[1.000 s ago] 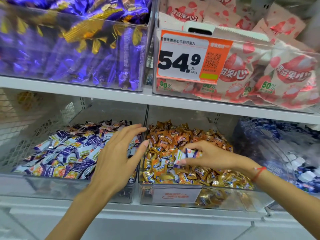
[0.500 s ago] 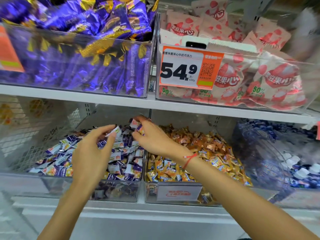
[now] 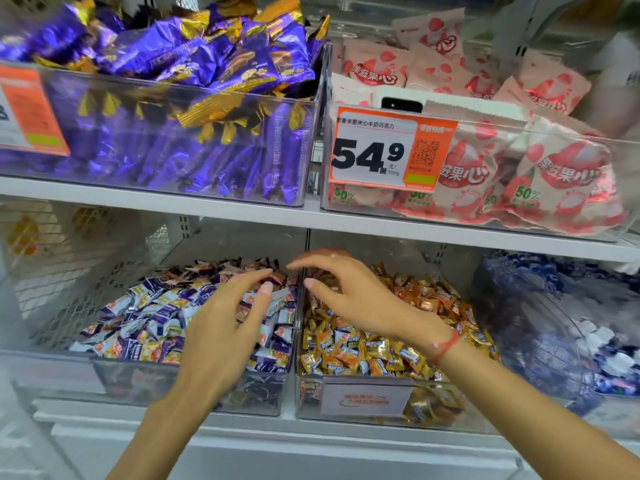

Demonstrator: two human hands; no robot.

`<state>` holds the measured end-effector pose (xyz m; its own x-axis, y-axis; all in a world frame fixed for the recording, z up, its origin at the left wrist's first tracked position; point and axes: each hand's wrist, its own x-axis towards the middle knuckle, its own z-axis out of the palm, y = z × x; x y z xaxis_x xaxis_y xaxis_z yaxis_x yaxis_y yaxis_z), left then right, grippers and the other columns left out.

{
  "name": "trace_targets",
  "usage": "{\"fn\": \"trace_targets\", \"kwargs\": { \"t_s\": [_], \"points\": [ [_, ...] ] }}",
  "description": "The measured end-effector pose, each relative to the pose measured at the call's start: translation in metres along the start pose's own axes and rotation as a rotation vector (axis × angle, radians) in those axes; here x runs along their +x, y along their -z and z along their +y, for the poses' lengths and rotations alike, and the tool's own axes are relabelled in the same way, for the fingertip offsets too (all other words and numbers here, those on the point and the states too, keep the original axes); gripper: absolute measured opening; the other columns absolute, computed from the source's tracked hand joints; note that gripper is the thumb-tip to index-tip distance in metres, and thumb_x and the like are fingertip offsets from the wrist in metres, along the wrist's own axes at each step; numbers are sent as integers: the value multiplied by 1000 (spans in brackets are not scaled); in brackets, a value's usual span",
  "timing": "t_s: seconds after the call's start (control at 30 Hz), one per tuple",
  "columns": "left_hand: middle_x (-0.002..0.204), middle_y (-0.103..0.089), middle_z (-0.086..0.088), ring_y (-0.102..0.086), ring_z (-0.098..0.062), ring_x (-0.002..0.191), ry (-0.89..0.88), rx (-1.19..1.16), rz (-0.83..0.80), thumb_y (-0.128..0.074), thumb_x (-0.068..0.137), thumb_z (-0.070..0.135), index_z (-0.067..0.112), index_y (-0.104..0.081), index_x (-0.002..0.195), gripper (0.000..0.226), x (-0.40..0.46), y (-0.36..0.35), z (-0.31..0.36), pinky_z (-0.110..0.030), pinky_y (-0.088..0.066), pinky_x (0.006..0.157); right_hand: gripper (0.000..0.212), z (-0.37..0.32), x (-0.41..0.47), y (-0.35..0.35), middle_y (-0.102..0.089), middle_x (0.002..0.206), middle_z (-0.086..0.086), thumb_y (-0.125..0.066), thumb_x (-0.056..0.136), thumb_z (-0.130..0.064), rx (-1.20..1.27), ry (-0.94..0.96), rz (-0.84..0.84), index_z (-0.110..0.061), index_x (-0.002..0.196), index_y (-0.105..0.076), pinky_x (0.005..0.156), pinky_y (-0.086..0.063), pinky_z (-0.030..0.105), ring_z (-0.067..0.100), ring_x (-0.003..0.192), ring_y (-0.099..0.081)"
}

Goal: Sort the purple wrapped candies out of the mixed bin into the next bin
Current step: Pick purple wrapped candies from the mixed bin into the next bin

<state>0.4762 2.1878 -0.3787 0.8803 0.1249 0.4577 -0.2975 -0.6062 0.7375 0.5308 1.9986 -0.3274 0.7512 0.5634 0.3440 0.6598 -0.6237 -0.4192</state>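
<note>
Right hand (image 3: 360,299) back over orange bin (image 3: 367,400), grip empty and loose; left hand (image 3: 221,337) likewise; purple candies (image 3: 156,317) every which way

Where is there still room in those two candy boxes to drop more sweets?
The purple candy bin shows bare clear wall at its back left, beside the mesh panel. The orange candy bin has open space at the back, behind its pile. Both fronts are crowded, and both hands hover by the shared divider.

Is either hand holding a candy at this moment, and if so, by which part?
Nothing is held. The left hand hovers over the purple candy bin with fingers spread and empty; the right hand, above the divider, also shows no candy.
</note>
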Motion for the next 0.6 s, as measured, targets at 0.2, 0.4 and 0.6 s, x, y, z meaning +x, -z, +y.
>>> {"fn": "trace_targets", "kwargs": {
  "t_s": [0.2, 0.4, 0.6],
  "points": [
    [133, -29, 37, -56, -5, 109, -108, 187, -293, -20, 85, 73, 56, -23, 140, 58, -10, -19, 11, -22, -38, 85, 19, 68, -31, 2, -70, 107, -14, -59, 94, -26, -141, -153, -206, -31, 109, -69, 81, -57, 39, 12, 90, -68],
    [135, -32, 35, -56, 2, 99, -117, 164, -274, -28, 84, 67, 53, -26, 140, 57, -10, -19, 12, -20, -37, 81, 42, 83, -23, -29, -53, 115, 2, -61, 92, -24, -603, 93, -457, -26, 133, -53, 73, -43, 33, 20, 105, -51],
    [136, -44, 27, -52, 3, 103, -184, 238, -175, -33, 92, 66, 45, -39, 139, 52, -9, -22, 5, -22, -40, 86, 31, 94, -34, -13, -64, 84, 4, -61, 90, -45, -454, 6, -457, -14, 91, -65, 56, -34, 31, 20, 72, -56]
  ]
}}
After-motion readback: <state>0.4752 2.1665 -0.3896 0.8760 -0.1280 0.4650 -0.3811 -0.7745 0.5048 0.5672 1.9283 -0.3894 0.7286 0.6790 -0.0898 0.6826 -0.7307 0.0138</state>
